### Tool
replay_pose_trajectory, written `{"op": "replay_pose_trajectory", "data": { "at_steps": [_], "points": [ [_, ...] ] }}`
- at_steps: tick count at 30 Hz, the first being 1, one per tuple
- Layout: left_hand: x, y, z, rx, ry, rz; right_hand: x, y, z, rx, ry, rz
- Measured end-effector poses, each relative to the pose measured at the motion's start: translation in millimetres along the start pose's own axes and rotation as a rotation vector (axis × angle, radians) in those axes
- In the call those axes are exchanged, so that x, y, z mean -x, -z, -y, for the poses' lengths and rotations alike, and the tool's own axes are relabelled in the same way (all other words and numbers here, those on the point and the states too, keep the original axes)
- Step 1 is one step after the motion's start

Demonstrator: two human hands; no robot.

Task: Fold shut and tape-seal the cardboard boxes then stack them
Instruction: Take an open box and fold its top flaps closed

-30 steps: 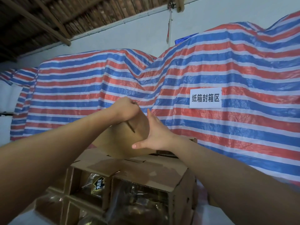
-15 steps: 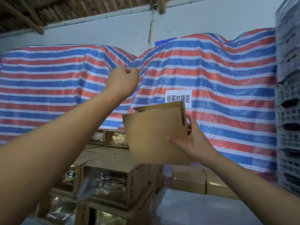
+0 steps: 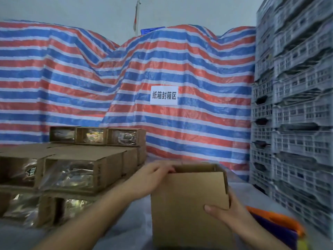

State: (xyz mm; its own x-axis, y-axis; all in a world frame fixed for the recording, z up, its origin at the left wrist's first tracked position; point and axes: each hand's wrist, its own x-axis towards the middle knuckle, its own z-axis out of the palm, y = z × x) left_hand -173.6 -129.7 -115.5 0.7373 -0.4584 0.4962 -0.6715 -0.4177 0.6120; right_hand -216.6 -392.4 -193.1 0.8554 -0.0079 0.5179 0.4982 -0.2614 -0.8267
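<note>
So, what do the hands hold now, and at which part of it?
Both hold the cardboard box. The left hand grips its top left edge; the right hand grips its right side, thumb on the front face.

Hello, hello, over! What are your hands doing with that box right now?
Left hand grips the top edge of the open cardboard box. Right hand holds its side. Box not yet taped. Stacked boxes stand left, apart.

Both hands hold open cardboard box [image 3: 187, 204]: left hand [image 3: 153, 175] grips top rim, right hand [image 3: 228, 212] clasps right side.
</note>
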Motion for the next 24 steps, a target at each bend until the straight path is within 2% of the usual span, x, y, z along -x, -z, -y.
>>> {"op": "replay_pose_trajectory", "data": {
  "at_steps": [3,7,8,10,11,12,14,17,20,24],
  "points": [
    [3.3,-21.2,7.5,-0.071,-0.003,0.062,22.6,2.8,-22.9,-0.005,-0.087,0.024],
    [0.3,-26.2,6.8,-0.071,-0.099,-0.047,26.3,8.4,-16.5,-0.031,-0.166,0.073],
    [0.5,-23.6,6.2,-0.069,-0.137,-0.09,23.4,10.5,-9.9,-0.016,-0.151,0.025],
    [2.4,-15.8,3.2,-0.081,-0.212,-0.106,15.4,17.7,7.6,0.065,-0.019,-0.186],
    [2.5,-11.9,-0.3,-0.096,-0.22,-0.061,12.4,21.0,21.3,0.156,0.097,-0.281],
    [1.4,-8.6,-4.5,-0.121,-0.197,0.007,9.7,22.9,39.5,0.277,0.222,-0.301],
    [-6.0,-7.3,-17.8,-0.223,-0.1,0.134,5.4,19.8,78.9,0.565,0.333,-0.107],
    [-22.6,-14.2,-35.8,-0.441,-0.011,0.206,-9.9,2.9,115.6,0.879,0.127,0.293],
    [-32.9,-25.2,-45.5,-0.574,-0.037,0.279,-26.5,-4.0,124.5,0.819,-0.027,0.504],
    [-31.5,-35.6,-42.5,-0.56,-0.05,0.369,-35.5,-1.3,120.1,0.736,-0.15,0.618]
  ]
}}
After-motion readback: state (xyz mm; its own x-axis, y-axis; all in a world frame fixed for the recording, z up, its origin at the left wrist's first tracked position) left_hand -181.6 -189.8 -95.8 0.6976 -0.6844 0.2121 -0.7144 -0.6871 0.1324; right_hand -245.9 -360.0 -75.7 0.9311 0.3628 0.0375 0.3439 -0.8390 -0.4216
